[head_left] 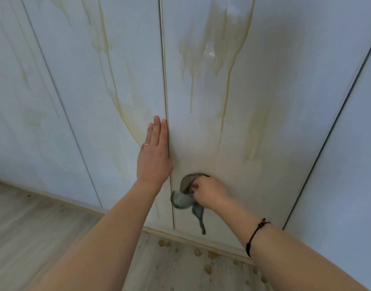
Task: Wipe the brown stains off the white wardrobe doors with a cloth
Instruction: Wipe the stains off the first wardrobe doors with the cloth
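Bunching the grey cloth (183,201) against the door (285,114), right grip (210,193) clenches it beneath brown stains (220,38); left grip (154,156), released, lies flat alongside.

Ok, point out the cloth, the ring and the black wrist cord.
cloth (181,201): head view, the bunched grey part left of the knuckles.
ring (146,144): head view, the band's visible top.
black wrist cord (248,248): head view, the lower strand on the forearm.

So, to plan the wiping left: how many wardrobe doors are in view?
4: far-left door, left-middle door under the left hand, right-middle door with the cloth pressed on it, far-right door. More may lie outside the frame.
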Action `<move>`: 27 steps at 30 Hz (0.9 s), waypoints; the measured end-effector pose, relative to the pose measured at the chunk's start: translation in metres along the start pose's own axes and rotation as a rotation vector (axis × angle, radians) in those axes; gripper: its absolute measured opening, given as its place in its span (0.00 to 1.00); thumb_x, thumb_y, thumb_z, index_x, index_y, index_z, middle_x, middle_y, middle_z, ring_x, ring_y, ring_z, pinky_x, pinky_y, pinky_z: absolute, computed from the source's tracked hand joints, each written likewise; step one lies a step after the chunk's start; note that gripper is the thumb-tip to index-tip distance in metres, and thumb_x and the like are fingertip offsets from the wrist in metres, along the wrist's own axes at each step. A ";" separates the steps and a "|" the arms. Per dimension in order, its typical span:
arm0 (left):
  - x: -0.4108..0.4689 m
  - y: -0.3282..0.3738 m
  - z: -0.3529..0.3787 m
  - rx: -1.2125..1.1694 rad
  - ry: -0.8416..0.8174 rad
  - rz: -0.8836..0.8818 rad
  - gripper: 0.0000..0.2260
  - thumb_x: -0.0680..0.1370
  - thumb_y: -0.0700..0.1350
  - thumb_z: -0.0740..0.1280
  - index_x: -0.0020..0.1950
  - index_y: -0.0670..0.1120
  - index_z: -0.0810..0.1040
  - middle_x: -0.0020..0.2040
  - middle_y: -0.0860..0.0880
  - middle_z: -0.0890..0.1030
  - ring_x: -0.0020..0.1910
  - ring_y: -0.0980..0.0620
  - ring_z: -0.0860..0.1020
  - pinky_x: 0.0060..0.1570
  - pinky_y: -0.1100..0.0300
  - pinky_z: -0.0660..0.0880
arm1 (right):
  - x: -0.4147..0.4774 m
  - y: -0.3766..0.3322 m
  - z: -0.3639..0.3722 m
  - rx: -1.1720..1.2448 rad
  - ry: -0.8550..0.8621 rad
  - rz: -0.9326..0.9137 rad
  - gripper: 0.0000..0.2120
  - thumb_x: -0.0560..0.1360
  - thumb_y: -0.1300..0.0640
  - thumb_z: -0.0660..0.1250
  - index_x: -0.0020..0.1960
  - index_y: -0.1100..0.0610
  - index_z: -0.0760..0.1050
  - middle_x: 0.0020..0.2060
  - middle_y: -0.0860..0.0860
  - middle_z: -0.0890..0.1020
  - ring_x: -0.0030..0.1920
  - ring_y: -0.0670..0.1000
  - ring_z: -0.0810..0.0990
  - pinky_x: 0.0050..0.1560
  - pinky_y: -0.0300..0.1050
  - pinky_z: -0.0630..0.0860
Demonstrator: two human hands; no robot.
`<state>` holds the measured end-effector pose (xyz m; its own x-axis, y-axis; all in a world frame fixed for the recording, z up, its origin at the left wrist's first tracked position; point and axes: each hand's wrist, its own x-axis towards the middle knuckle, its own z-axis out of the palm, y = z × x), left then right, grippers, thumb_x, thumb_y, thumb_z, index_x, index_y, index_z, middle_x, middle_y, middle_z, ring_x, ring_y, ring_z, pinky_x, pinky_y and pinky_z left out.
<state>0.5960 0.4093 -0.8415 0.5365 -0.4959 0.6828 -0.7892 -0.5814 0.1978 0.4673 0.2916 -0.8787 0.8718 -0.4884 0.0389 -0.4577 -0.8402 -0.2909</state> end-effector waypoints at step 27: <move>0.001 0.010 0.013 0.035 0.015 -0.074 0.45 0.71 0.23 0.55 0.82 0.46 0.38 0.82 0.50 0.38 0.81 0.46 0.43 0.53 0.44 0.80 | 0.007 -0.003 -0.074 0.446 0.461 0.061 0.16 0.70 0.48 0.58 0.31 0.58 0.73 0.22 0.46 0.73 0.26 0.49 0.71 0.28 0.42 0.64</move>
<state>0.5931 0.3942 -0.8481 0.5883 -0.4413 0.6776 -0.7365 -0.6384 0.2237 0.4616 0.2736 -0.8072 0.6364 -0.6667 0.3880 -0.3005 -0.6775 -0.6713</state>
